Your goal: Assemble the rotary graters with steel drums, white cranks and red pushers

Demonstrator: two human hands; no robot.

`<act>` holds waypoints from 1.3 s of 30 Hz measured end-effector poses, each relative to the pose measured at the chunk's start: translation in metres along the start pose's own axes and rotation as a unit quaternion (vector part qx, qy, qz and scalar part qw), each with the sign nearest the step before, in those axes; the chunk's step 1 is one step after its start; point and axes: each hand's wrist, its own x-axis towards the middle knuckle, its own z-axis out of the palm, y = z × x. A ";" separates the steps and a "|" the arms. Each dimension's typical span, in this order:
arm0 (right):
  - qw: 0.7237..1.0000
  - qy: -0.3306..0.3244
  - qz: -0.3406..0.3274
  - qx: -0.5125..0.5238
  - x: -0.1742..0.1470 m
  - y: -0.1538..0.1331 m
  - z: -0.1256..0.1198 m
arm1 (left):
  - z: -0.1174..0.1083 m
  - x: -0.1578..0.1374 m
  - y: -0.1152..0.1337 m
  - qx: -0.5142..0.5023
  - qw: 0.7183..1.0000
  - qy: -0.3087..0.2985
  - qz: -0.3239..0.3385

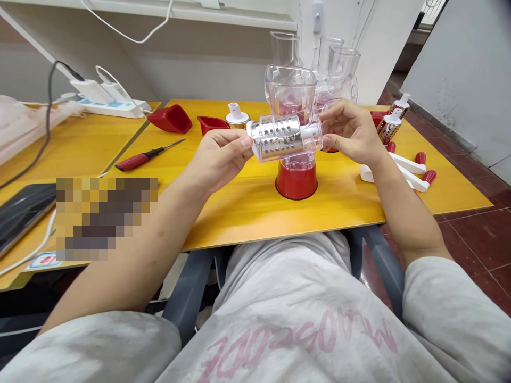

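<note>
Past a red-handled screwdriver (150, 155) at left, pinching with the left hand (221, 155), thumb to fingers, the white end of a perforated drum (279, 136), mid-frame in the clear housing (290, 80). Right of centre, curving parted fingers with the right hand (354, 132) at the housing's edge; cannot tell if gripping.

One camera, worn on the person's head, looks forward and down past the shirt (287, 308), near the hands (353, 132), across the worktop (239, 213) to the shelf (255, 20) behind.
</note>
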 end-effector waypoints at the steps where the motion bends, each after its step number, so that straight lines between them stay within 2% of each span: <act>1: 1.000 0.001 -0.001 -0.001 0.000 -0.001 0.001 | 0.001 0.000 -0.001 -0.003 1.000 0.004 0.003; 11: 1.000 0.000 -0.006 0.012 0.001 -0.001 0.002 | 0.003 0.000 0.002 -0.020 1.000 -0.003 -0.001; 17: 0.999 -0.015 -0.036 -0.008 0.004 0.008 0.000 | 0.001 0.000 0.006 -0.023 0.999 -0.015 -0.023; 23: 0.999 -0.019 -0.035 -0.014 0.004 0.009 -0.001 | 0.012 -0.004 0.007 -0.018 0.999 -0.031 -0.015; 27: 1.000 -0.011 -0.013 0.004 0.001 0.004 0.002 | 0.020 -0.006 0.008 -0.018 1.000 -0.020 -0.003; 30: 0.999 0.014 0.022 0.019 -0.003 -0.003 0.007 | 0.025 -0.005 0.011 0.003 0.999 -0.037 0.001; 32: 1.000 0.021 0.017 0.010 -0.006 -0.008 0.008 | 0.029 -0.005 0.014 0.026 0.999 -0.047 -0.001; 35: 0.999 -0.007 -0.015 -0.050 -0.008 -0.016 -0.002 | 0.032 -0.005 0.016 0.027 0.999 -0.036 -0.003; 37: 0.995 -0.024 -0.032 -0.094 -0.009 -0.023 -0.019 | 0.033 -0.006 0.015 0.029 0.999 -0.030 0.000; 39: 0.990 -0.013 -0.035 -0.135 -0.009 -0.034 -0.041 | 0.034 -0.008 0.013 0.039 0.999 -0.026 0.006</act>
